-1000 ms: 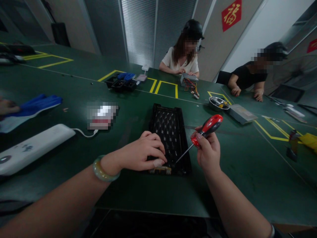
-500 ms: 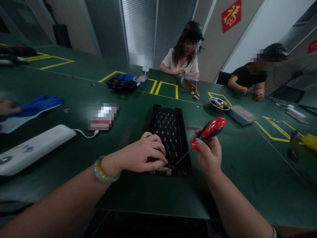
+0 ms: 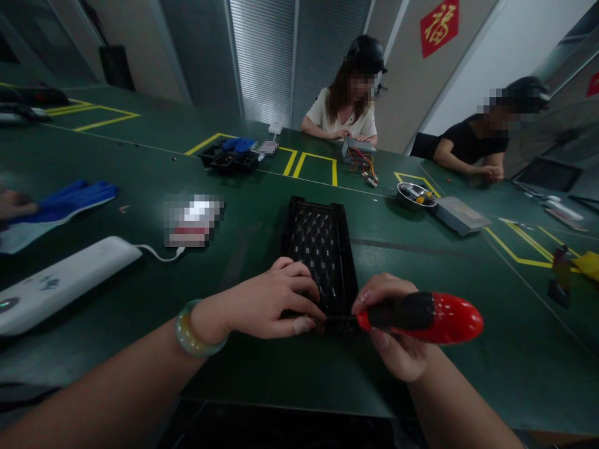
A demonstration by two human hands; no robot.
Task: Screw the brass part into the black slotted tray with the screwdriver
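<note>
A black rectangular plastic panel (image 3: 312, 243) lies in front of me, with a raised rim and a quilted pattern of small light slots. At its near left end is my left hand (image 3: 276, 299), fingers bent over the edge and thumb on the near side, gripping it. My right hand (image 3: 397, 330) is closed round the red and black handle of a screwdriver (image 3: 430, 317). The handle lies almost level and points right. Its thin shaft reaches left toward the panel's near edge, close to my left fingertips. Where the tip touches I cannot make out.
Left on the green table (image 3: 262, 368) are a white power bank (image 3: 70, 280), its cable to a blurred-out device (image 3: 194, 221), and a blue glove (image 3: 79, 199) beside another person's hand. Farther off are black trays (image 3: 229, 157), a metal bowl (image 3: 415, 196) and two people.
My right hand has come lower and the screwdriver has swung from a steep slant to nearly level. My left hand has shifted slightly right along the panel's near edge.
</note>
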